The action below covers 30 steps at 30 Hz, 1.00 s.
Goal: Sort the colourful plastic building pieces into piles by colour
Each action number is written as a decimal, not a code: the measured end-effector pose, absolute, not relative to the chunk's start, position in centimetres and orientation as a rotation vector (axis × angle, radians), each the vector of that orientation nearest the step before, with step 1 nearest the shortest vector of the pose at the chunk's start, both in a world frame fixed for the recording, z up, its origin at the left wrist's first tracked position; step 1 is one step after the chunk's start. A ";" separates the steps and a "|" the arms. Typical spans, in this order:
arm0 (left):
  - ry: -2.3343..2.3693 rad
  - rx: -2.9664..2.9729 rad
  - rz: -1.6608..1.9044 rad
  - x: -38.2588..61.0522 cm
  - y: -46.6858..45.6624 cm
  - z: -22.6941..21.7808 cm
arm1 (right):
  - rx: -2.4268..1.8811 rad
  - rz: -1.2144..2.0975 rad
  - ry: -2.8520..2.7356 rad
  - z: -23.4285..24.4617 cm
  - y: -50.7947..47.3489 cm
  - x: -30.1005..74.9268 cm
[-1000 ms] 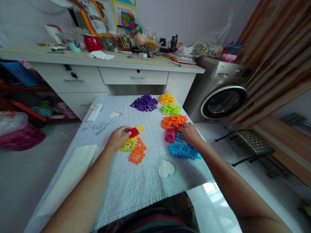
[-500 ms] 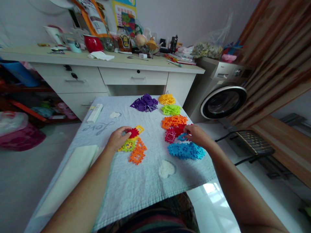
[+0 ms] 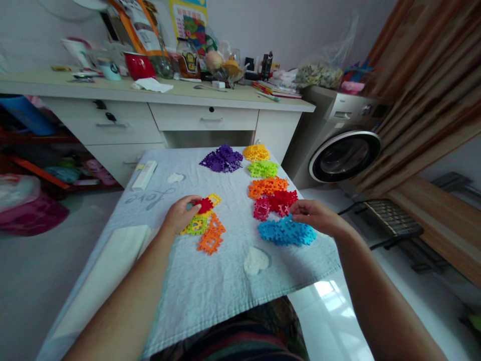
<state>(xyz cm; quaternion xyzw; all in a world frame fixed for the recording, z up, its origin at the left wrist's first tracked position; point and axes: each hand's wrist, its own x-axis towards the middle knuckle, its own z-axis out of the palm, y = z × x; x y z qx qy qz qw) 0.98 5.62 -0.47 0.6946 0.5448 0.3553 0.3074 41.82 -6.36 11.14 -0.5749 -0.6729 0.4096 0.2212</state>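
Observation:
My left hand (image 3: 179, 215) grips a joined set of interlocking plastic tiles at its red tile (image 3: 205, 205). Yellow, yellow-green and orange tiles (image 3: 212, 234) extend from it over the cloth. My right hand (image 3: 314, 215) is at the upper right edge of the blue tile pile (image 3: 287, 231), its thumb and fingers slightly apart. Nothing shows clearly between those fingertips. Just beyond lies a red tile pile (image 3: 283, 200), with pinkish-red tiles (image 3: 262, 208) at its left.
Orange (image 3: 267, 187), lime green (image 3: 262, 169), yellow (image 3: 256, 152) and purple (image 3: 222, 159) tile piles lie farther back on the cloth-covered table (image 3: 233, 281). A white box (image 3: 144, 175) rests at the left. Behind are a cluttered counter (image 3: 180, 95) and a washing machine (image 3: 334, 130).
My right hand has moved slightly right and toward me, off the red pile to the blue one. The blue piece at its fingers no longer lies against the red tiles. My left hand keeps its grip.

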 end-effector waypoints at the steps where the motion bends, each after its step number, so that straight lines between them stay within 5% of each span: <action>1: 1.439 1.837 0.938 1.0 5.6 -0.5 | -1.602 1.128 -1.879 11.1 -6.4 41.7; 30: 1.423 1.815 0.956 0.9 5.7 -0.5 | -2.090 0.055 -2.287 9.9 -0.3 40.9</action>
